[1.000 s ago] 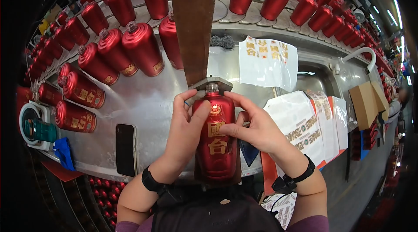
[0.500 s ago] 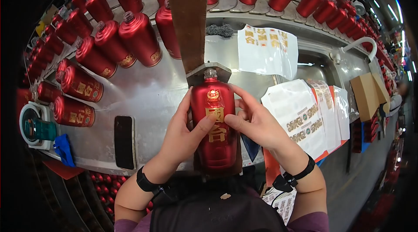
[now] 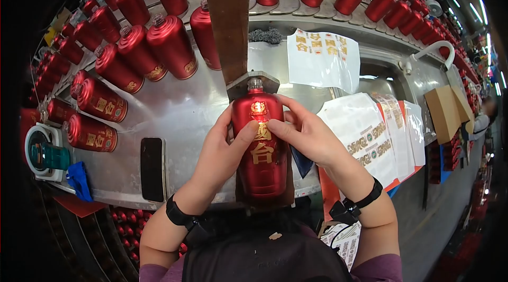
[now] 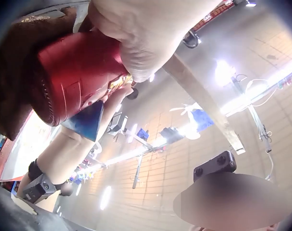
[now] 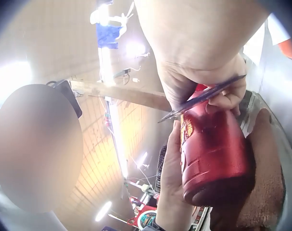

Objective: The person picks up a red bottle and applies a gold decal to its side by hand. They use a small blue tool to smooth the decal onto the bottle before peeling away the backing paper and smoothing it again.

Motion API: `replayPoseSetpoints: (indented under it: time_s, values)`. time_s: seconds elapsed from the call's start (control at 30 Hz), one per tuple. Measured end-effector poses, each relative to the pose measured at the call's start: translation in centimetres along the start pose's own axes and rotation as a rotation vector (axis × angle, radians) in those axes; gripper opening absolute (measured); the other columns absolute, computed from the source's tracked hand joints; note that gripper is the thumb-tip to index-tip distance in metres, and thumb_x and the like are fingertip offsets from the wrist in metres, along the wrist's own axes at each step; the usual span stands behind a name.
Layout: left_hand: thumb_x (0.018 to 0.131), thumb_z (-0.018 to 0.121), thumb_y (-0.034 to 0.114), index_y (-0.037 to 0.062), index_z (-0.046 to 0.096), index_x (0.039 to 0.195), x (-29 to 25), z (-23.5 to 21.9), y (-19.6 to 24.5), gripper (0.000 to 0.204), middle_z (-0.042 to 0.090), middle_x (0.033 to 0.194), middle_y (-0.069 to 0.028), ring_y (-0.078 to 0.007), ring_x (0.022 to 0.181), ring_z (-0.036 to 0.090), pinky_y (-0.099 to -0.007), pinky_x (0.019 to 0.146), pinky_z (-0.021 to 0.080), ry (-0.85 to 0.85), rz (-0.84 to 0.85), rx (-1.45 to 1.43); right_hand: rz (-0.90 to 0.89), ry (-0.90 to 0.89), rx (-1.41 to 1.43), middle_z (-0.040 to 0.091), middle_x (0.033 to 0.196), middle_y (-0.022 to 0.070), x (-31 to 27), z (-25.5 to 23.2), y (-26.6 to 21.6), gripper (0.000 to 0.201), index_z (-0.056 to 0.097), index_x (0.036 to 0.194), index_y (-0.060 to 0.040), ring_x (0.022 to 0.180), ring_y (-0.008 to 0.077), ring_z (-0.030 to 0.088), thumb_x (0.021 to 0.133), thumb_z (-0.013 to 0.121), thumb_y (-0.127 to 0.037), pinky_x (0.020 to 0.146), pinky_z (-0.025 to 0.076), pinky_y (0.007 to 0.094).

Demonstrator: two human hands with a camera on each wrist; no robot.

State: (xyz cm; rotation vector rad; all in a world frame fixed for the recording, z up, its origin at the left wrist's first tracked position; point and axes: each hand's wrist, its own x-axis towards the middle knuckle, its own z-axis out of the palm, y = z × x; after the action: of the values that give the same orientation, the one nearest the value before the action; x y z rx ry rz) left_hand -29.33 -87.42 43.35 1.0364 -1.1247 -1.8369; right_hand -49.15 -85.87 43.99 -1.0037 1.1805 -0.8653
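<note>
A red bottle (image 3: 263, 176) with gold characters lies on a brown padded rest, its clear neck at a metal bracket. My left hand (image 3: 219, 147) curls round one side of it, fingers partly hidden, thumb on the gold characters. On the other side my right hand (image 3: 312, 136) touches the bottle, with its thumb tip beside the left one. A dark blue triangular tool (image 3: 301, 164) sticks out below the right hand's curled fingers; the right wrist view shows this tool (image 5: 203, 97) edge-on across the bottle (image 5: 215, 154). The left wrist view shows its blue face (image 4: 86, 120).
Red bottles (image 3: 172, 49) crowd the left and back. Left of my arms lie a black phone (image 3: 153, 169) and a blue cloth (image 3: 79, 180). To the right are label sheets (image 3: 354, 128), another sheet (image 3: 323, 62), a sink (image 3: 381, 90) and a cardboard box (image 3: 443, 112). A brown post (image 3: 228, 22) rises behind the bracket.
Both thumbs have moved together over the gold characters, the right one from lower down. My fingers now lie lower along the bottle's sides than a second ago. Bottles at the back have shifted left.
</note>
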Motion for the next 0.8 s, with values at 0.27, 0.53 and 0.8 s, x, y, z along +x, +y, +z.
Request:
replayPoseSetpoints:
  time_s: [0.27,0.53,0.8]
  values:
    - [0.101,0.060,0.020,0.0002,0.038,0.148,0.0,-0.3,-0.3,0.055,0.056,0.134,-0.0096,-0.0136,0.122,0.053,-0.0307,0.105,0.043,-0.031,0.024,-0.055,-0.008,-0.001,-0.013,0.066,0.114,0.0153,0.3,0.2,-0.3,0.080,0.033,0.147,0.0085,0.104,0.0138,0.062,0.092,0.073,-0.034,0.091,0.049,0.0258]
    - [0.102,0.057,0.019,0.0008,0.028,0.154,-1.0,-1.5,-1.3,0.062,0.049,0.144,-0.0116,-0.0171,0.129,0.050,-0.0327,0.109,0.040,-0.096,0.027,-0.130,0.053,-0.065,0.125,0.063,0.124,0.0143,-2.1,-0.3,-0.5,0.070,0.028,0.153,0.0012,0.103,0.0111,0.063,0.098,0.066,-0.022,0.092,0.048,0.0255]
    - [0.094,0.069,0.014,0.0023,0.014,0.158,-2.0,-1.3,-1.3,0.085,0.044,0.148,-0.0143,-0.0207,0.134,0.047,-0.0365,0.112,0.039,-0.159,0.030,-0.040,0.046,-0.062,0.194,0.061,0.128,0.0128,-2.9,0.4,1.1,0.080,0.021,0.156,-0.0015,0.088,0.0023,0.057,0.094,0.070,-0.014,0.084,0.047,0.0199]
